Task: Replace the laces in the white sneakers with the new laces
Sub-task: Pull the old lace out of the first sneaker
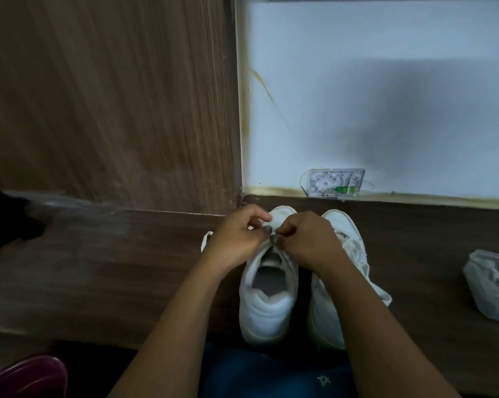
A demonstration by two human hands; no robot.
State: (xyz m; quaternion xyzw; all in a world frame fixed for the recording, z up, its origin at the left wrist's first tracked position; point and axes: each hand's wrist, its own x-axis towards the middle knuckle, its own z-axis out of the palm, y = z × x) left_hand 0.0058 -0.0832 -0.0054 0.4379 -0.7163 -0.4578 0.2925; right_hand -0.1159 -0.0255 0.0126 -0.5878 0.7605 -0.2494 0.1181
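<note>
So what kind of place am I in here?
Probably a room at home: a wooden desk set against a white wall, a small cable box at the wall's foot, and white sneakers standing on the wood.

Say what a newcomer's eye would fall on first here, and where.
The left sneaker and right sneaker, both white, stand side by side at centre bottom. Over the left one, the left hand and right hand meet, pinching its lace. A clear bag of laces lies at the right edge.

Looking like a home room: wood-grain panel (107,96) standing left of the white wall (386,67), wiring box (335,183) sitting at its foot.
</note>
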